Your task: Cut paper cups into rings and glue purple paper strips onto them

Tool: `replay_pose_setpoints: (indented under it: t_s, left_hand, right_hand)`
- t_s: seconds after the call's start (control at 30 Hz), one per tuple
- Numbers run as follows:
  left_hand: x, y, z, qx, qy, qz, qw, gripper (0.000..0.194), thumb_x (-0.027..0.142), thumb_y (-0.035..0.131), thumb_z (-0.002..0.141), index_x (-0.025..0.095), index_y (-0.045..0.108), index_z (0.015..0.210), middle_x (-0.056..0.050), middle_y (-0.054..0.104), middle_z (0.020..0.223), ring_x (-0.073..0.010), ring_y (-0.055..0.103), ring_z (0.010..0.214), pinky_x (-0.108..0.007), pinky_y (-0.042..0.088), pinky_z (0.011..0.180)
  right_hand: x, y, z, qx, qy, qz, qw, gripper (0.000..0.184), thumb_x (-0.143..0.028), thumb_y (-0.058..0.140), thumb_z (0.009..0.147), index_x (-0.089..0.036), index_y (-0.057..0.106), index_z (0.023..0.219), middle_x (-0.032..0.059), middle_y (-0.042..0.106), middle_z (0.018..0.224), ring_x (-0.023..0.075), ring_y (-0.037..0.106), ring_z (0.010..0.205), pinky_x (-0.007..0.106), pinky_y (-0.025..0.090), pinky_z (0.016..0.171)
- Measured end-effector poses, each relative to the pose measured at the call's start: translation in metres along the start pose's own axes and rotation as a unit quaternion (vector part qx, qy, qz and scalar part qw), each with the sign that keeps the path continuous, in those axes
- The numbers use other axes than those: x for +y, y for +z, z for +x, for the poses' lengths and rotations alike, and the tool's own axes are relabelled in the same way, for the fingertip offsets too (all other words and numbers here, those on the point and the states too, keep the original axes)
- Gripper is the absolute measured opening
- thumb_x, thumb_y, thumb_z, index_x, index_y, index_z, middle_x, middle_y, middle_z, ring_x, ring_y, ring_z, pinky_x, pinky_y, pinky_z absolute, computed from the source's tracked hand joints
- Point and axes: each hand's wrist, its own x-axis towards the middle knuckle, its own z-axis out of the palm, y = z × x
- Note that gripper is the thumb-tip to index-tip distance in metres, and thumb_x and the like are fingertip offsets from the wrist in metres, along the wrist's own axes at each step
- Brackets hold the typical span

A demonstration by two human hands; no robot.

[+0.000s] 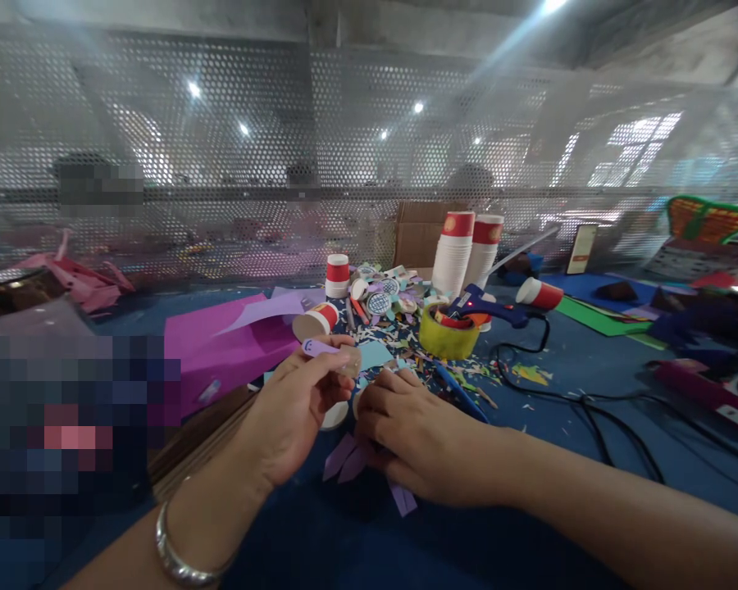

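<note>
The purple strip [320, 347] with a drawn face was pinched in your left hand [292, 410], above the table [320, 545]. Your right hand [409, 422] curled by purple cutouts [352, 465]; its grip couldn't be told. Beyond lay a yellow tape roll [444, 340].

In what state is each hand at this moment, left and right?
Left hand: closed, holding a small purple strip.
Right hand: curled near purple paper pieces; whether it holds anything cannot be told.
</note>
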Motion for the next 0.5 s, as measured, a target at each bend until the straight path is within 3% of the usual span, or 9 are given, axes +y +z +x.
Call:
replay_pose_setpoints:
  t_s: [0.33, 0.5]
  left_hand:
    - [-0.0007, -0.0016, -0.0016, -0.004, -0.024, 0.007, 1.0, 0.023, 0.019, 0.073, 0.074, 0.017, 0.069, 0.096, 0.003, 0.061, 0.072, -0.0084, 0.054, 0.06, -0.021, 0.043, 0.058]
    - [-0.0001, -0.0026, -0.0015, -0.012, -0.024, 0.009, 1.0, 0.019, 0.02, 0.073, 0.075, 0.018, 0.07, 0.093, 0.004, 0.061, 0.071, -0.0081, 0.053, 0.06, -0.021, 0.042, 0.059]
  right_hand:
    - [-0.0031, -0.009, -0.0003, -0.018, 0.003, 0.048, 0.999, 0.013, -0.018, 0.063, 0.079, -0.013, 0.065, 0.091, 0.0111, 0.061, 0.103, 0.026, 0.048, 0.099, 0.045, 0.039, 0.094]
    - [-0.0007, -0.0074, -0.0012, -0.014, -0.034, 0.105, 0.994, 0.004, -0.013, 0.063, 0.078, -0.015, 0.062, 0.081, 0.0065, 0.062, 0.087, 0.0205, 0.051, 0.088, 0.036, 0.043, 0.087]
